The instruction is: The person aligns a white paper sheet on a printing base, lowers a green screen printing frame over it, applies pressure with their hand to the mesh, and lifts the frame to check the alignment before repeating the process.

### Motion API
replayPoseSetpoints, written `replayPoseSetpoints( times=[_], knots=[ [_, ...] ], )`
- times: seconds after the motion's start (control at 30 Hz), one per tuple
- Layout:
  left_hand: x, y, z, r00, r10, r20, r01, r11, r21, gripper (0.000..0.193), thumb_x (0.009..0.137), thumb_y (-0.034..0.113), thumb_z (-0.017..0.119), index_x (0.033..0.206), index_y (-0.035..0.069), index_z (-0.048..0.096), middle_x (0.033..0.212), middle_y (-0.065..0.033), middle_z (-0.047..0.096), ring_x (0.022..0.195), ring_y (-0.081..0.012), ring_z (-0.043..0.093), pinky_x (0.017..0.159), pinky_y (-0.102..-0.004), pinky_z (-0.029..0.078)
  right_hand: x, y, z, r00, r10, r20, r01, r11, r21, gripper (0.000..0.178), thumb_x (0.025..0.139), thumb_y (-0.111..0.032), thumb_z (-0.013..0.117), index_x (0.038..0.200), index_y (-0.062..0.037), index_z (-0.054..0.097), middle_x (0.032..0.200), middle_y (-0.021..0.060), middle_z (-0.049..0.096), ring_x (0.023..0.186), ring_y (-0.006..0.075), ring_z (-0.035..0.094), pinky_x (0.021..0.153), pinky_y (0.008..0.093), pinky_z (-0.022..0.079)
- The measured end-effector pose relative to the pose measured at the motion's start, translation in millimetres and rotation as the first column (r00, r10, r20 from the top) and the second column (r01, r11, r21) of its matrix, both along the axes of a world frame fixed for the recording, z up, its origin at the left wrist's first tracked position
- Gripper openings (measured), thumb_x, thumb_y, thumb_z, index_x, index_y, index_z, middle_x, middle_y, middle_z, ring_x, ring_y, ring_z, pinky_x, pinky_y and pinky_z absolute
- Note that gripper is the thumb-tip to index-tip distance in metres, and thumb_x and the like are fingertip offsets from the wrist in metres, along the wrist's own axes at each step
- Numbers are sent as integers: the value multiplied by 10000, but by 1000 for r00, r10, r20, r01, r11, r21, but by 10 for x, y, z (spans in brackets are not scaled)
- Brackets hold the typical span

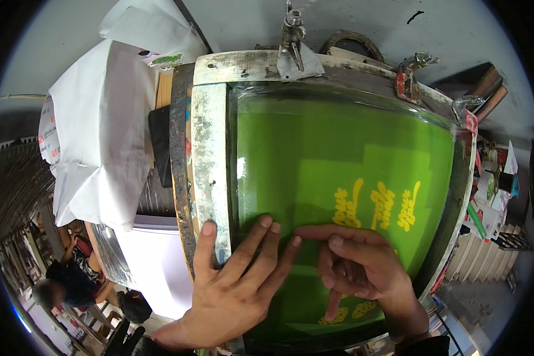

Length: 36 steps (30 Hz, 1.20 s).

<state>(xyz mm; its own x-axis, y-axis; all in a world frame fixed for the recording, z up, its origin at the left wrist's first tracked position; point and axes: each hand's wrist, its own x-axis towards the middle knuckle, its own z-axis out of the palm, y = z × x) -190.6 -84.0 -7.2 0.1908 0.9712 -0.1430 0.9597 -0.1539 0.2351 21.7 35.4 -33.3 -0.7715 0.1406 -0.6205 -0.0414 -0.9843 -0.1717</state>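
Note:
A screen printing frame [211, 130] with white, paint-worn wooden sides lies before me. Its mesh [291, 148] is green, with yellow lettering shapes [382, 204] in the right half. My left hand [243, 279] is spread over the frame's left side, its thumb-side fingers reaching onto the mesh and the outer ones on the wood; nothing is in it. Over the lower part of the mesh, my right hand [362, 267] is turned partly palm-up, holding nothing. Its index finger points left, meeting or nearly meeting my left hand, while other fingers are bent apart. Lower yellow shapes are partly hidden behind it.
Metal hinge clamps [293, 44] hold the frame's far side, with another clamp [406, 83] further right. White bags [104, 118] and a stack of pale sheets [154, 261] lie at left. A green marker [476, 219] sits among clutter at right. A person [74, 282] is at far left.

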Motion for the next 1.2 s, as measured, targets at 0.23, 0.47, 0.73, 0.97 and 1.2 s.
replayPoseSetpoints(
  times=[0.23,0.47,0.73,0.97,1.2],
  knots=[
    [9,-2,13,1000,8,-15,-9,1000,-21,473,852,210,701,1325,216,719,1364,-45,592,1382,-190,531,1191,-717,150,9,5,-47,998,-34,-59,28,995,-100,494,1097,-114,367,1553,72,351,886,162,645,467,120,507,656,505,686],
    [8,0,6,1000,9,-24,-9,1000,-22,445,877,218,691,1321,219,721,1359,-43,590,1381,-186,534,1199,-722,136,11,-5,-82,993,-65,-97,52,991,-125,489,1099,-105,345,1552,80,345,893,167,646,473,130,524,678,523,688],
    [-1,34,27,1000,22,20,-22,1000,-6,438,869,183,670,1303,180,732,1326,-64,614,1354,-199,562,1190,-712,155,-7,30,-58,997,-49,-54,43,993,-112,501,1112,-184,376,1537,81,370,886,160,660,472,138,535,672,537,684],
    [-8,40,46,998,28,56,-28,1000,4,460,860,154,670,1316,143,721,1327,-79,618,1350,-216,558,1198,-681,180,-92,-18,59,990,-16,138,19,1000,-21,498,1116,-215,398,1502,99,417,883,147,672,538,162,621,673,549,680],
    [-10,12,133,983,73,166,-78,997,25,484,840,97,685,1323,115,703,1341,-82,620,1362,-224,552,1217,-658,176,-71,-91,64,995,-48,89,38,994,105,457,1104,-213,438,1453,74,504,860,131,670,590,123,605,696,519,681]
  ],
)
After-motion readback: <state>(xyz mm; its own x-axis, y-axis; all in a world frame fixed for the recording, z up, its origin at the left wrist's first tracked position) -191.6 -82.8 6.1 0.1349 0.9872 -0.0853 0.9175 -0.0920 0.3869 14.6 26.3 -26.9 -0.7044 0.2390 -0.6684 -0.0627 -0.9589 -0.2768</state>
